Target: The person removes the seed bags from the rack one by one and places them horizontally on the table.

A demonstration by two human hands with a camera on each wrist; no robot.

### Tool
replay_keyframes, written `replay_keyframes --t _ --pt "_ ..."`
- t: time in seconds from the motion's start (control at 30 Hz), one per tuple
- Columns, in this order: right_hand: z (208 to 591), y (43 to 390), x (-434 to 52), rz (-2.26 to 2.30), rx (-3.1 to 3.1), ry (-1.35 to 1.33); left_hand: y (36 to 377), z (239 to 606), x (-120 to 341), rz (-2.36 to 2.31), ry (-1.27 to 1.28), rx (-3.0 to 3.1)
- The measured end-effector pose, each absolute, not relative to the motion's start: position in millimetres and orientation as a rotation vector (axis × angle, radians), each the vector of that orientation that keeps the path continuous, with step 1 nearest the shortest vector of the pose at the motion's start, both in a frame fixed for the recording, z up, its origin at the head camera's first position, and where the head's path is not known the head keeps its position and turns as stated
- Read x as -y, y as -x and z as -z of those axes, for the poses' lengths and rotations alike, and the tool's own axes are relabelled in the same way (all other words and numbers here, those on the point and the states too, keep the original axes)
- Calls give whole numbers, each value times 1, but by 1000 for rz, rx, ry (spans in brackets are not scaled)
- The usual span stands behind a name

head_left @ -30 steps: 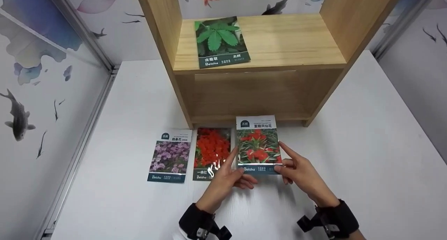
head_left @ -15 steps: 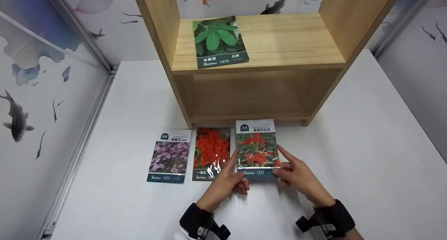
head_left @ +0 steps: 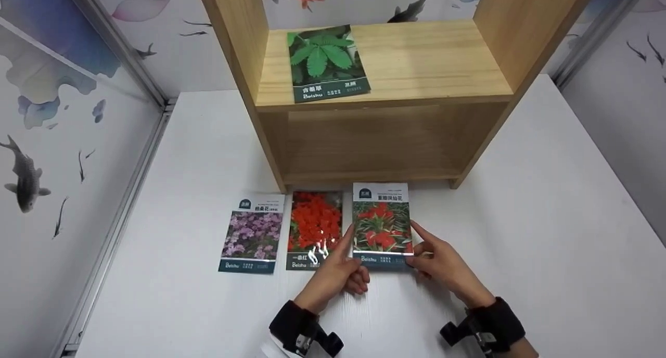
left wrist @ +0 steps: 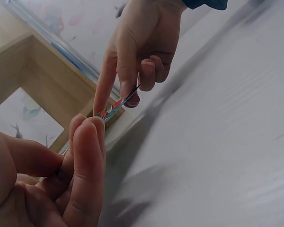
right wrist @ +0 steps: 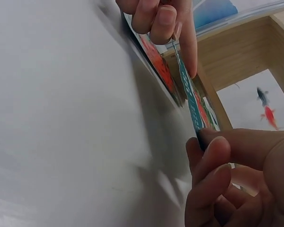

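Note:
Both hands hold a seed packet (head_left: 382,225) with red flowers and a white top, close over the table in front of the shelf. My left hand (head_left: 333,269) pinches its lower left corner, index finger along the side edge. At the lower right corner, my right hand (head_left: 445,264) pinches it between thumb and fingers. In the right wrist view the held packet (right wrist: 191,101) shows nearly edge-on, tilted above the table. Left of it lie a seed packet with dense red blooms (head_left: 316,220), partly overlapped by my left hand, and a purple-flowered seed packet (head_left: 252,235).
A wooden shelf unit (head_left: 385,100) stands behind the packets. On its upper board lies a green-leaf seed packet (head_left: 328,61), slightly turned. The white table (head_left: 546,217) stretches to both sides, bounded by printed panels (head_left: 119,155) with fish.
Both hands have brought the held packet down and slightly toward me, its top edge now just in front of the shelf's base. The other packets have stayed put.

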State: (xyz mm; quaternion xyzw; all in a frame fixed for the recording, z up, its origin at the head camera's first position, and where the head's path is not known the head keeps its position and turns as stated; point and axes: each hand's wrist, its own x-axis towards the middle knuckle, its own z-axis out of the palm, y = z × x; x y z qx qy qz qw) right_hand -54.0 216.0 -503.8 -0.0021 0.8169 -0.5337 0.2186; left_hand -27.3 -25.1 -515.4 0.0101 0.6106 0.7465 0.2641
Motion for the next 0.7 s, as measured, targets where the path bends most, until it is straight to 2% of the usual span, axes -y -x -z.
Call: replay_keyframes --t 0.7 --pt "508 61 -213 1269 -2375 3 28 520 16 -2009 90 -1638"
